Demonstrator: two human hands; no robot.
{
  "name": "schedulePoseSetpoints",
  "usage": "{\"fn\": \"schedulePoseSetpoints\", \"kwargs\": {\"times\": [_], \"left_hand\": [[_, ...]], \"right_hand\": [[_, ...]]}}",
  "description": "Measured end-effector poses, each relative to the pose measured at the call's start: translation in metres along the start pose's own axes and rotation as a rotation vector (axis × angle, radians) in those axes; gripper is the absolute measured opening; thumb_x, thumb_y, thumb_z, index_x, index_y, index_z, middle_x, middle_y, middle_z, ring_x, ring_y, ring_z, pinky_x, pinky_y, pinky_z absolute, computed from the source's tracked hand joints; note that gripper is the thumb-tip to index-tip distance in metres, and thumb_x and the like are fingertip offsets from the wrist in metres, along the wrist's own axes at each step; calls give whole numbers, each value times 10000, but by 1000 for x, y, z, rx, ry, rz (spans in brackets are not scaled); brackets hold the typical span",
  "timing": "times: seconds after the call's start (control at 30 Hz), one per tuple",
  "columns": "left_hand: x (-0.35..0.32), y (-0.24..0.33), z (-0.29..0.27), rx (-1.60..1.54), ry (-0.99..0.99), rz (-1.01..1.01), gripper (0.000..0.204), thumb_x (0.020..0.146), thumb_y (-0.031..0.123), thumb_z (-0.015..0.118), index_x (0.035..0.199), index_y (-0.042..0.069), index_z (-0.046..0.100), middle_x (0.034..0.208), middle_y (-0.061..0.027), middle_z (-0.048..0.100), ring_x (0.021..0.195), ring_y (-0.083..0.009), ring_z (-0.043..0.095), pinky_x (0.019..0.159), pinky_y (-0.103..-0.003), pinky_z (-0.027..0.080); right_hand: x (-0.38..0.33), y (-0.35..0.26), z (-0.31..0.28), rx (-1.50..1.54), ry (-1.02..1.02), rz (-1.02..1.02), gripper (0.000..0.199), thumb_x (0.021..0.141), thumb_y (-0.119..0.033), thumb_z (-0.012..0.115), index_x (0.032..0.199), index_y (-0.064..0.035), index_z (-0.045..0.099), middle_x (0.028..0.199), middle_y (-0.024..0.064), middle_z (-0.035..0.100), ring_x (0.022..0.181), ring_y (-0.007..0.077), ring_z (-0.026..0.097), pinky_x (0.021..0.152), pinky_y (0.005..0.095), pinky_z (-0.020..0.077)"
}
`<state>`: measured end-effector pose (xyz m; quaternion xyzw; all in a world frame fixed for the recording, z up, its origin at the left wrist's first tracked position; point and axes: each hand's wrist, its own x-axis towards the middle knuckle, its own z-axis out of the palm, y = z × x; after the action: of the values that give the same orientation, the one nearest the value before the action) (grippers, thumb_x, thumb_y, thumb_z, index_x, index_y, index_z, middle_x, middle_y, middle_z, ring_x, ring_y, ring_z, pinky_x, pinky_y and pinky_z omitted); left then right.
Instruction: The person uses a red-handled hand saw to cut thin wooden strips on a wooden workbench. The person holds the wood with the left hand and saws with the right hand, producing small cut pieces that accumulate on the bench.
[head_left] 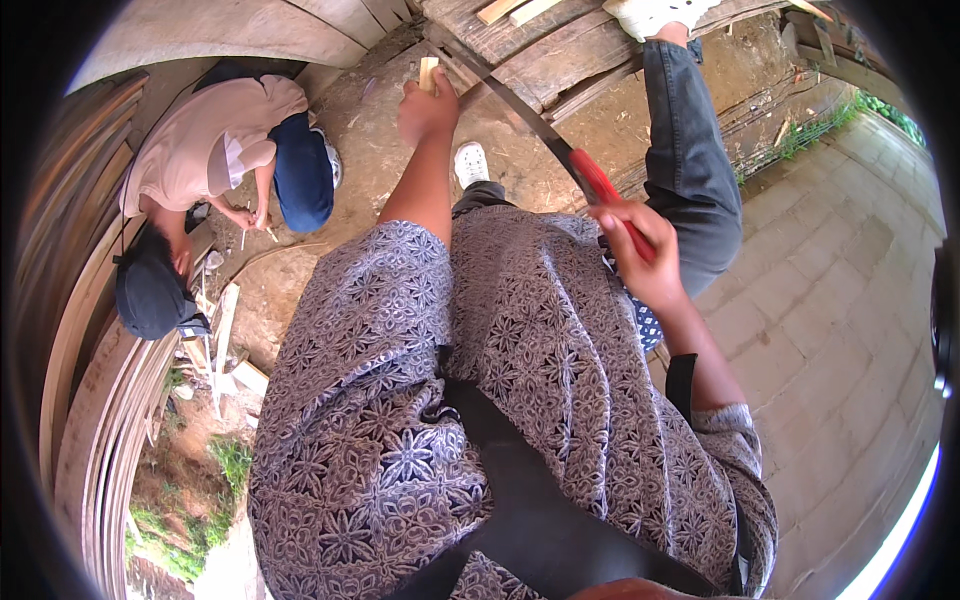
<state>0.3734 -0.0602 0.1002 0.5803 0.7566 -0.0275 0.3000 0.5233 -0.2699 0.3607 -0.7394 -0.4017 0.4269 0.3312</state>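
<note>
My right hand [645, 255] is wrapped round the red handle [597, 178] of a handsaw. Its long dark blade [535, 122] runs up and left over the edge of a wooden bench [540, 65]. A short pale piece of wood [429, 74] sticks up out of my closed left hand [428, 110], left of the blade. A gap shows between that hand and the saw's blade. The blade's far end blurs into the bench, so I cannot tell what it touches.
At left a person in a pink shirt [205, 135] and black cap [150, 285] bends over, handling thin sticks. Long boards [90, 440] are stacked beside them. My white shoe [660, 15] rests on the bench. Wood scraps [228, 320] litter the ground; a block wall [830, 270] stands right.
</note>
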Motion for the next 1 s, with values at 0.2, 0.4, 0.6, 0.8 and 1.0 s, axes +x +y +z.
{"fn": "schedulePoseSetpoints", "kwargs": {"times": [0.2,0.4,0.6,0.8,1.0], "left_hand": [[-8,1,0,0,8,-1,636,926,645,483,1038,37,630,947,-218,727,896,-396,722,745,-518,568],[-8,2,-4,-34,23,-2,611,930,630,499,1013,40,631,932,-221,726,881,-400,720,743,-519,564],[-1,3,-6,-59,25,2,618,904,643,547,1035,45,628,927,-228,726,884,-407,720,743,-524,565],[11,9,-9,-8,14,-7,628,885,651,572,1049,47,632,946,-220,728,897,-409,719,756,-522,569],[12,-3,-2,-24,38,-27,647,874,682,557,1038,64,659,961,-213,730,916,-405,713,769,-533,550]], "right_hand": [[-45,-43,-40,-61,-94,53,91,972,-51,642,969,4,714,877,117,727,753,165,702,676,276,519],[-3,-39,-10,-80,-65,-44,75,950,-46,661,976,3,711,844,122,716,680,165,684,631,284,526],[112,14,37,65,17,-80,175,991,-183,657,988,-21,723,829,85,697,738,104,619,687,269,499],[108,7,36,74,-7,-21,164,989,-166,653,1005,-17,719,854,95,710,754,119,638,708,272,509],[7,-49,-19,-41,-30,-11,85,974,-49,643,988,5,707,870,114,716,759,148,680,708,276,522]]}}
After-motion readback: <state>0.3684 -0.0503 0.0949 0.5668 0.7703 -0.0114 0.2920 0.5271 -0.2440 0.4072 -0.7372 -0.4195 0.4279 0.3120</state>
